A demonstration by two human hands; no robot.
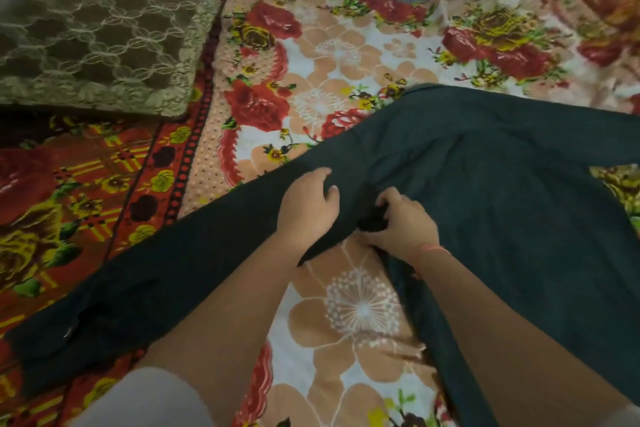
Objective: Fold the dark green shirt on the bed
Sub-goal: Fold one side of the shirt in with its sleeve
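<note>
We see the dark green shirt spread rumpled across the bed, one sleeve trailing left. Our left hand rests on the sleeve with fingers curled into the cloth; our right hand pinches a bunched fold beside it.

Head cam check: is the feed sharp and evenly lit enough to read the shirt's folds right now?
Head view: soft overall, blurrier at the edges, with wide-angle bending; dim, flat light, no glare. The dark green shirt reads as a nearly featureless mass, creases faint, darkest between the left hand and right hand.
</note>
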